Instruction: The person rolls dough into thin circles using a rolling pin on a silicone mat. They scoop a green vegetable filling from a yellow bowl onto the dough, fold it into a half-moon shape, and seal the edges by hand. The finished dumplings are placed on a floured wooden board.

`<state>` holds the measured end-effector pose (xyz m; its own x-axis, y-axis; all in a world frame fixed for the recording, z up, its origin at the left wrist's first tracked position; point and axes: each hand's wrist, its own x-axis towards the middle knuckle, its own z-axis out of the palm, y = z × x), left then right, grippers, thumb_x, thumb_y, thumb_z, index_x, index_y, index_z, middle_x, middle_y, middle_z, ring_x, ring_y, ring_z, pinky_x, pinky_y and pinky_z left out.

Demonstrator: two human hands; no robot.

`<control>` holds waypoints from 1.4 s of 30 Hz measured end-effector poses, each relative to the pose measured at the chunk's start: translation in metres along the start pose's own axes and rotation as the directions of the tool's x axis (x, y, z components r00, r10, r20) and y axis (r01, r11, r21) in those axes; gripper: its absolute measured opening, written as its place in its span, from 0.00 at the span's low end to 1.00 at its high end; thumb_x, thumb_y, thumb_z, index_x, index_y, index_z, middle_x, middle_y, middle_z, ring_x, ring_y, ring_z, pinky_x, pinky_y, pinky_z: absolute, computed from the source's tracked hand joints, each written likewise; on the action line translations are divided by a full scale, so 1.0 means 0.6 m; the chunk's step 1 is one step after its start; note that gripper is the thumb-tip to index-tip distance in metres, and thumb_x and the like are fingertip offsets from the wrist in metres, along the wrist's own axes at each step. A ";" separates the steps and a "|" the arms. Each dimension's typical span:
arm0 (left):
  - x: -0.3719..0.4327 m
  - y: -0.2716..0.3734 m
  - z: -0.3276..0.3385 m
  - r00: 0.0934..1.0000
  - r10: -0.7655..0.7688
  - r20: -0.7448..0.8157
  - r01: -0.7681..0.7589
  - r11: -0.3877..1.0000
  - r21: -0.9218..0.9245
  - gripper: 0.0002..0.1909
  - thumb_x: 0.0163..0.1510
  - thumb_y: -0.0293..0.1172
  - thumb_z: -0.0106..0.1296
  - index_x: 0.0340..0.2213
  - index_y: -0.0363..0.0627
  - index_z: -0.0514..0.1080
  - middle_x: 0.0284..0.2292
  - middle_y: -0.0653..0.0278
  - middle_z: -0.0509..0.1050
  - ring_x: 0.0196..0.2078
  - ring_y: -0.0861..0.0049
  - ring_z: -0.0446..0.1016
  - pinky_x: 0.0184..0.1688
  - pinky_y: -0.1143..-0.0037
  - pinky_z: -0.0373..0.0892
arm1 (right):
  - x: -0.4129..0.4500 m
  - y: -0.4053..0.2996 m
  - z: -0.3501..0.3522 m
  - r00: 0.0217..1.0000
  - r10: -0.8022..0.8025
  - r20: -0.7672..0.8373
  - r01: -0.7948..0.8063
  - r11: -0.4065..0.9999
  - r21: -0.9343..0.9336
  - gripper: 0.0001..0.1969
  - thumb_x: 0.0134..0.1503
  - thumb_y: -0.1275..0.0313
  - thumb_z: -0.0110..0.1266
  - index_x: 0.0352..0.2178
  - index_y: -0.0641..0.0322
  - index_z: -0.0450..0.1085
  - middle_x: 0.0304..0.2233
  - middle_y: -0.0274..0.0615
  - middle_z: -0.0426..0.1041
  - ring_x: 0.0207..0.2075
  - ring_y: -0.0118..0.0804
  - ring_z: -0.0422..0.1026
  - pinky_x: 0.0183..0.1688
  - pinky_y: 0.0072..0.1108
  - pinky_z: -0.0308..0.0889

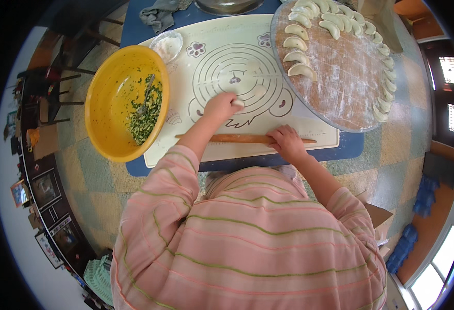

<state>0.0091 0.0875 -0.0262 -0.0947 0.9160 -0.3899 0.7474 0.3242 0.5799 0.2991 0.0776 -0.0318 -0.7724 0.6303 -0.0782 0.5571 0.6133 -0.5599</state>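
Note:
My left hand (222, 106) pinches a small pale piece of dough (238, 103) over the lower part of the mat's printed circles. My right hand (288, 144) has its fingers over a slim wooden rolling pin (238, 138), near its right end. The pin lies crosswise along the near side of the white kneading mat (320, 136), and my left forearm hides part of it. Two more pale dough pieces, one low in the circles (258, 91) and one farther back (253, 65), are hard to make out against the mat.
To the left, a yellow basin (99, 104) holds chopped green filling (145, 120) and a metal utensil (148, 91). Behind it sits a small bowl of flour (167, 45). A floured round board (339, 85) at right carries several crescent dumplings (302, 71). A grey cloth (159, 16) lies at the back.

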 end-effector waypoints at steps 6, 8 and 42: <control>-0.135 -0.025 0.039 0.999 0.050 0.020 -0.048 0.997 -0.057 0.16 0.50 0.42 0.60 0.36 0.46 0.75 0.27 0.58 0.76 0.32 0.62 0.76 0.34 0.66 0.70 | 0.015 -0.032 0.009 0.991 -0.131 -0.013 0.131 0.989 0.065 0.18 0.47 0.70 0.63 0.41 0.52 0.71 0.39 0.38 0.70 0.44 0.45 0.69 0.46 0.33 0.67; -0.160 -0.027 0.049 0.987 0.060 -0.150 -0.070 0.996 -0.063 0.16 0.53 0.42 0.58 0.39 0.46 0.75 0.31 0.57 0.77 0.36 0.61 0.76 0.38 0.66 0.70 | 0.015 -0.036 0.012 0.991 -0.125 0.047 0.120 0.988 0.097 0.17 0.48 0.70 0.62 0.42 0.52 0.70 0.40 0.38 0.70 0.45 0.46 0.69 0.48 0.34 0.66; -0.006 -0.317 -0.303 0.803 -0.501 -0.322 0.595 0.686 0.418 0.13 0.46 0.43 0.62 0.33 0.52 0.80 0.33 0.60 0.80 0.38 0.67 0.79 0.44 0.70 0.71 | 0.059 -0.084 0.014 0.990 0.003 -0.143 0.004 0.999 0.049 0.22 0.44 0.68 0.66 0.43 0.55 0.72 0.40 0.40 0.71 0.44 0.48 0.68 0.48 0.35 0.65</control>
<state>-0.2522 0.0657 -0.0048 -0.6622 0.6499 -0.3730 0.7315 0.6687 -0.1334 0.2413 0.0651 -0.0131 -0.7195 0.6934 0.0389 0.5380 0.5919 -0.6002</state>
